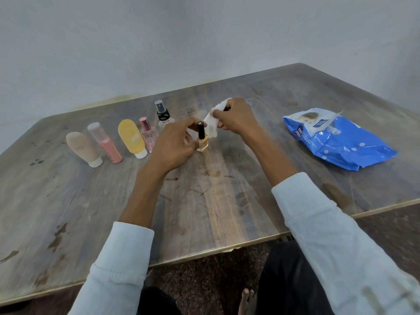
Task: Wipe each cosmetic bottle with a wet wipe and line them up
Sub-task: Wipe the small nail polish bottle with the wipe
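Worktop (227,201), wood: five bottles stand in a row.
I see left hand (175,146) fingers gripping nail polish bottle (201,138); right hand (236,119) fingers pinching wet wipe (210,126).

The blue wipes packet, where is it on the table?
In the head view, the blue wipes packet lies on the right side of the wooden table, beyond the right hand and apart from the bottles.

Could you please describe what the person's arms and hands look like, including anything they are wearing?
Both arms wear long, pale light-blue sleeves of soft, creased fabric, pushed back so the forearms are bare below the cuffs. The left hand and right hand are bare: no gloves, and no rings, watch or bracelet that can be seen. The sleeves are plain, with no visible markings.
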### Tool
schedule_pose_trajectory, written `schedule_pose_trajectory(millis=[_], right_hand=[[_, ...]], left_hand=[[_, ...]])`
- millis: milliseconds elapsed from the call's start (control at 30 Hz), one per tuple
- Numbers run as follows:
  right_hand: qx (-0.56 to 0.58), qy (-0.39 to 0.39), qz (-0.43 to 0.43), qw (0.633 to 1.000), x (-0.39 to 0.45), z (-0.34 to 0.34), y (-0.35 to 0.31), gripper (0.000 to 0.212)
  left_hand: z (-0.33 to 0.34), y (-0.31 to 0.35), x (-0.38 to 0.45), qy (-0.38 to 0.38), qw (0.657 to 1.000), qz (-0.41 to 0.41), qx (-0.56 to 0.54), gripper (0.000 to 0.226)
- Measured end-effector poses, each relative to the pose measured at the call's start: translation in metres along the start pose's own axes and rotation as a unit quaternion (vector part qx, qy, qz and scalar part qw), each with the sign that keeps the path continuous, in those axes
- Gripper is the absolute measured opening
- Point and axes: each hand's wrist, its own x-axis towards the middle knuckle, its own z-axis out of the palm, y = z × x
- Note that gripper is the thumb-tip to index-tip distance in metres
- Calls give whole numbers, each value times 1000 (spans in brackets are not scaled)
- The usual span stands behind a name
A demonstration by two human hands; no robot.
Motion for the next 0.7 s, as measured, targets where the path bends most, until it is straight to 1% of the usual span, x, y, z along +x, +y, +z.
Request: schedule_pose_trajectory(millis=[67,133,233,333,533,633,700], right_hand=[[-7,-4,2,1000,-1,0,-2,23],[-8,-10,2,1000,-2,0,-3,22],[-11,-19,3,1000,-3,0,-4,19],[-11,-20,10,1000,-4,0,-4,24],[-13,-21,10,1000,-6,1,-5,23],[-11,-23,11,1000,-6,1,-5,22],[-14,-30,6,999,-7,2,-6,17]], left_hand=[[0,-3,0,-32,999,15,11,50],[1,-5,1,-47,998,26,15,55],[2,-8,1,-50,998,26,16,57],[4,-9,2,-55,998,27,18,55],[8,-13,5,-28,999,21,30,40],[8,-11,5,-18,999,29,33,40],[8,-11,5,-6,999,26,47,40]])
